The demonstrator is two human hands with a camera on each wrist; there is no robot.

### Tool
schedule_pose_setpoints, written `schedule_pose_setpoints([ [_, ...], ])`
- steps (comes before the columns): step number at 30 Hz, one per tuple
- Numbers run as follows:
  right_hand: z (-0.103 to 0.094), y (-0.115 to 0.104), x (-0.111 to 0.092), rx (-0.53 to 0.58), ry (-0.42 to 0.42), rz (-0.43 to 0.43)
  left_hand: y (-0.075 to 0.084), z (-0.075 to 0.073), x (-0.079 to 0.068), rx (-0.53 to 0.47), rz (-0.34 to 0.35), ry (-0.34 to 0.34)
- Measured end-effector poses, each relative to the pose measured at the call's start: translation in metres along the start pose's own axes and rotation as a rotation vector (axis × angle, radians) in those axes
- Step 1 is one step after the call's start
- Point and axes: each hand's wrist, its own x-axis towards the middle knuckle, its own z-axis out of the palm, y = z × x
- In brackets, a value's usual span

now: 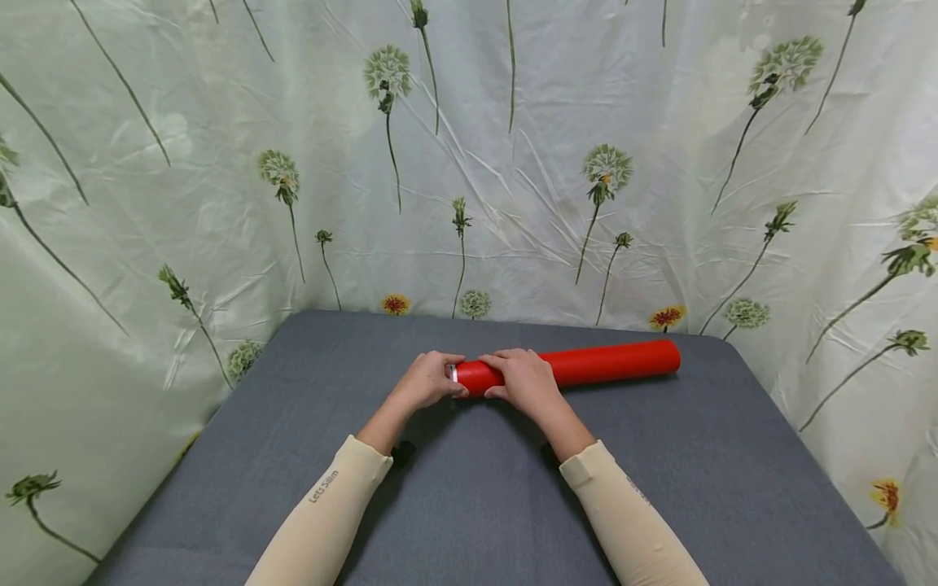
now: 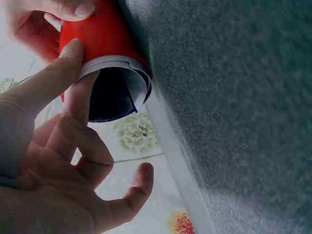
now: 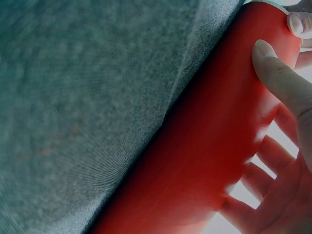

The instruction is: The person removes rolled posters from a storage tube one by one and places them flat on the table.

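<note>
A long red roll [image 1: 615, 365] lies across the far part of the grey table, its right end a little farther away. Its open left end, seen in the left wrist view, has a pale rim [image 2: 109, 60] and a dark hollow inside. My left hand [image 1: 428, 378] pinches that rim, thumb outside and a finger inside the opening; the other fingers are bent in the air. Close beside it, my right hand [image 1: 528, 380] grips the roll from above. In the right wrist view its thumb [image 3: 280, 73] presses the near side, and its fingers spread over the far side.
Grey cloth covers the table [image 1: 469, 505], whose back edge runs just behind the roll. A pale curtain [image 1: 513, 203] with dandelion prints hangs behind and along both sides. Both forearms wear cream sleeves [image 1: 330, 496].
</note>
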Motion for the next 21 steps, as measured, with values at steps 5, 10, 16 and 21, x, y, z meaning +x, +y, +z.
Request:
schedule_pose_setpoints([
  [5, -0.003, 0.0, 0.0, 0.006, -0.013, 0.005, -0.001, -0.002, 0.001, 0.014, -0.02, -0.004],
  [10, -0.004, 0.001, 0.0, 0.022, -0.041, 0.01, -0.004, -0.006, 0.001, 0.039, -0.028, -0.04],
  [16, -0.004, 0.003, 0.001, 0.022, -0.05, 0.004, -0.007, -0.01, 0.0, 0.056, -0.016, -0.073],
  [21, -0.005, 0.004, 0.001, 0.032, -0.052, -0.001, -0.005, -0.012, -0.003, 0.046, -0.025, -0.073],
])
